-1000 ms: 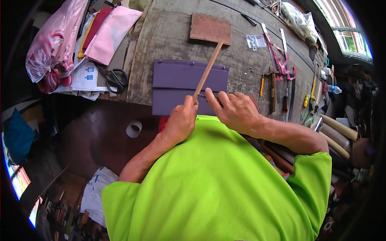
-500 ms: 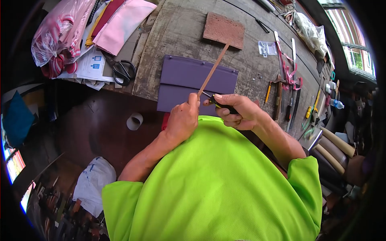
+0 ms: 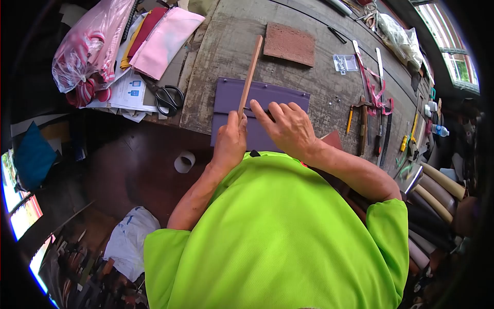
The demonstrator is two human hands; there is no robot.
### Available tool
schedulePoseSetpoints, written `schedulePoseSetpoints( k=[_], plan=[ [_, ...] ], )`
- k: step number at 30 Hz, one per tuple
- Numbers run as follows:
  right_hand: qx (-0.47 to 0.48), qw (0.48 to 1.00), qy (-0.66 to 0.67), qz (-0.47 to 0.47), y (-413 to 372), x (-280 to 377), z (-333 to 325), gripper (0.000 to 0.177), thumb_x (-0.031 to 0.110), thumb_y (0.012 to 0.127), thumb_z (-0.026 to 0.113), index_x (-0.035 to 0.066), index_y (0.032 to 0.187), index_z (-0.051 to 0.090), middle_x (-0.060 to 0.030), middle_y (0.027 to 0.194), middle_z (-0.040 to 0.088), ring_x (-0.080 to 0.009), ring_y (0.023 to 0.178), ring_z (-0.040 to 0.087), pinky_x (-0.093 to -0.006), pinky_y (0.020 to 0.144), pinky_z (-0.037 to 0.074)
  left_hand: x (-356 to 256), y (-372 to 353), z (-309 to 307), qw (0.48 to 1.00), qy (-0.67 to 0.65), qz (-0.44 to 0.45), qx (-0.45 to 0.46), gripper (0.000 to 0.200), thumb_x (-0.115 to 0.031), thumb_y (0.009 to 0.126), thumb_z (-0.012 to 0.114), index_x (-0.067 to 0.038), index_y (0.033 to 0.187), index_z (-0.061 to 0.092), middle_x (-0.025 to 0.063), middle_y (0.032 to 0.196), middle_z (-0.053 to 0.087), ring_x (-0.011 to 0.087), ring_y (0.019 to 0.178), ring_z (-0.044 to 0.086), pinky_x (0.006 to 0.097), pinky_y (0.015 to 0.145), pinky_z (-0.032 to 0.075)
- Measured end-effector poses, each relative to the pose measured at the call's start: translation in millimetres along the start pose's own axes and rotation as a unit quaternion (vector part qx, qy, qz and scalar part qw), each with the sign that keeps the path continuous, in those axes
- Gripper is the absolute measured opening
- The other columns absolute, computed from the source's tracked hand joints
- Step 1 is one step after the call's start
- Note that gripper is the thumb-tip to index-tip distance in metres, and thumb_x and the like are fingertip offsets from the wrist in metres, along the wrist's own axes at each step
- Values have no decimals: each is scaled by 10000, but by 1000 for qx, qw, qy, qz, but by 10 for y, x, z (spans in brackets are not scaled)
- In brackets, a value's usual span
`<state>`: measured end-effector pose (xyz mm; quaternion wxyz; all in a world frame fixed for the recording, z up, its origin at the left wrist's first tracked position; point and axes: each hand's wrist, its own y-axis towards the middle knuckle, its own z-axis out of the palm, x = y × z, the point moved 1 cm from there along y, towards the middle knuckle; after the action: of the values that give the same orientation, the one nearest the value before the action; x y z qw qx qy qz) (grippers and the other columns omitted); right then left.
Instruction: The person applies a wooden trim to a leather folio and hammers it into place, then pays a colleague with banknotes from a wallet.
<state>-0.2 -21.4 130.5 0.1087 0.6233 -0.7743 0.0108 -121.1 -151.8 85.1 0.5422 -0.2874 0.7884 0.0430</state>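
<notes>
Head view: gripping brown strip (image 3: 250, 72) in left hand (image 3: 230, 141), working slim tool (image 3: 247, 108) clasped in right hand (image 3: 290, 124); likely needing firm bracing.

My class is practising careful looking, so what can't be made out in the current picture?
Head view: the brown strip's lower end, inside the left hand.
Head view: most of the thin tool, covered by the right hand.
Head view: part of the purple piece's near edge, behind the hands and green shirt.
Head view: the table's far edge, cut off by the picture's top.
</notes>
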Motion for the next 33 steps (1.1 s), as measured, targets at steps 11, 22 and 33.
schedulePoseSetpoints(
  k=[11, 22, 33],
  plan=[
    [177, 880, 382, 222, 195, 170, -260, 350, 264, 1028, 598, 14, 1260, 519, -151, 777, 636, -297, 668, 636, -411, 633, 483, 389, 261, -838, 856, -490, -69, -150, 227, -305, 1102, 452, -90, 1074, 518, 4, 697, 473, 64, 491, 387, 238, 433, 359],
    [56, 949, 310, 23, 88, 613, -196, 368, 169, 913, 700, 78, 1240, 557, -109, 775, 593, -322, 585, 614, -436, 487, 455, 85, 315, -800, 789, -611, -41, -48, 359, -455, 1095, 418, -130, 962, 491, -23, 653, 335, 77, 472, 306, 240, 415, 287],
    [86, 974, 208, -21, 26, 573, -294, 457, 106, 814, 688, 13, 1256, 617, -86, 794, 591, -243, 588, 614, -383, 483, 450, -80, 354, -682, 800, -598, -45, -27, 389, -472, 1089, 428, -140, 887, 445, -36, 608, 289, 65, 442, 263, 236, 380, 250]
  ],
)
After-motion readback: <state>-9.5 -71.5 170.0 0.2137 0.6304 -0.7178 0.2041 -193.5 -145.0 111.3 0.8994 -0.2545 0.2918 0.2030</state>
